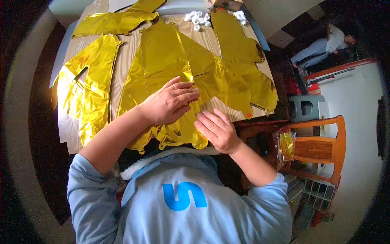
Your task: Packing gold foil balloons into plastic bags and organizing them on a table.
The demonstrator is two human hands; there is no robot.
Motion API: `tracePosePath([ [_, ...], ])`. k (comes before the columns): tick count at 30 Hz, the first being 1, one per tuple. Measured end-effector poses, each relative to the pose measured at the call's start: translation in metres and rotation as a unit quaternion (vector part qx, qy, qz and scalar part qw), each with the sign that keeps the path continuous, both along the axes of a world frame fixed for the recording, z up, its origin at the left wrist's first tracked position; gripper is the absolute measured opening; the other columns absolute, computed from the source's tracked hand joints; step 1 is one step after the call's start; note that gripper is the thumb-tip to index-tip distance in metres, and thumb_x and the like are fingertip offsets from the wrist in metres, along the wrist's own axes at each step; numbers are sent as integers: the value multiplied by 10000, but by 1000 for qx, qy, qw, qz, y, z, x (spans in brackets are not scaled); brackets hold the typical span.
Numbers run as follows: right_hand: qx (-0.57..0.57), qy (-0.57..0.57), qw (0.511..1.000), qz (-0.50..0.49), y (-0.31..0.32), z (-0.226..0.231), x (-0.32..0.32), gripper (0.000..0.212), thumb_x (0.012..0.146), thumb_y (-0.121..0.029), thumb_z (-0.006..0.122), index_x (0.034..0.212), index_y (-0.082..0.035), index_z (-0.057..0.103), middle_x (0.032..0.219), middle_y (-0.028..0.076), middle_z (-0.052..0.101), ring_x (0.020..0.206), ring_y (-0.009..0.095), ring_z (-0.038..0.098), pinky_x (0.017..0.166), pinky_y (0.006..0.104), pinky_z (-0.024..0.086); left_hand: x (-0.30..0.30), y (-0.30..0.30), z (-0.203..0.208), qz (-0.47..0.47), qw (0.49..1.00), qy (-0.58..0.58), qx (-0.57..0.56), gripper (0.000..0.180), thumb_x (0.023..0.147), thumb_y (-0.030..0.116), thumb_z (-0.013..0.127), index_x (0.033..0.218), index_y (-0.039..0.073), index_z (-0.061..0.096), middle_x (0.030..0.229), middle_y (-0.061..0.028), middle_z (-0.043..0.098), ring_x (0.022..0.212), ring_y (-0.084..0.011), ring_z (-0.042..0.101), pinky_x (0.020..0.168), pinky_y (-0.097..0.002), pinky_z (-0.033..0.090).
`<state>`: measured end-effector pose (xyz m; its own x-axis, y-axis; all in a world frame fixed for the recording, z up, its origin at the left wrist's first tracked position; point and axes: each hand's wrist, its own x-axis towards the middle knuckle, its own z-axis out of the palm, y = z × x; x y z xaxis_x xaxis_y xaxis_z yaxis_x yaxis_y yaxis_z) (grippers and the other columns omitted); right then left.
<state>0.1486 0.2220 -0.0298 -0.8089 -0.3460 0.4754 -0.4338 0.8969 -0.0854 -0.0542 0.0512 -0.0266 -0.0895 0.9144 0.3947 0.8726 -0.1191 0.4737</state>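
Four uninflated gold foil balloons lie flat on the wooden table (122,61). The far-left balloon (83,87) and the top-left balloon (115,22) lie untouched. The left hand (168,101) presses flat, fingers spread, on the centre balloon (162,61). The right hand (217,130) rests open at that balloon's near edge, gripping nothing. Judged progress: flattening is under way, with the other balloons left. White pieces (197,18) lie at the far edge; a wooden chair (325,146) stands right, well apart.
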Motion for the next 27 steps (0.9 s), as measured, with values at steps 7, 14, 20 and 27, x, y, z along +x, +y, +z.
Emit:
tracePosePath([
  [7,-9,-7,1000,11,1,3,-2,324,913,-153,496,1157,-9,655,1208,158,650,1145,291,609,1056,470,409,1,0,1,18,999,30,0,383,851,137,630,1224,50,613,1332,-138,584,1292,-381,483,1112,-576,311],
  [14,-13,-22,999,21,2,6,-3,338,903,-146,499,1169,6,639,1219,166,638,1143,312,600,1033,470,426,1,1,3,19,1000,23,-9,397,834,141,637,1218,42,611,1355,-157,561,1299,-405,462,1107,-578,316],
  [20,-13,-21,999,23,1,9,-4,337,901,-148,499,1166,8,637,1204,168,639,1138,316,598,1010,467,443,-5,2,-2,-11,1000,-5,3,417,834,126,649,1238,34,600,1345,-176,562,1298,-415,458,1099,-539,344],
  [27,3,-33,999,33,2,19,-5,321,878,-119,537,1153,-9,662,1189,152,648,1101,308,614,982,434,471,-20,0,21,39,981,-188,-1,395,870,159,679,1245,62,606,1359,-186,532,1282,-401,473,1087,-502,373],
])
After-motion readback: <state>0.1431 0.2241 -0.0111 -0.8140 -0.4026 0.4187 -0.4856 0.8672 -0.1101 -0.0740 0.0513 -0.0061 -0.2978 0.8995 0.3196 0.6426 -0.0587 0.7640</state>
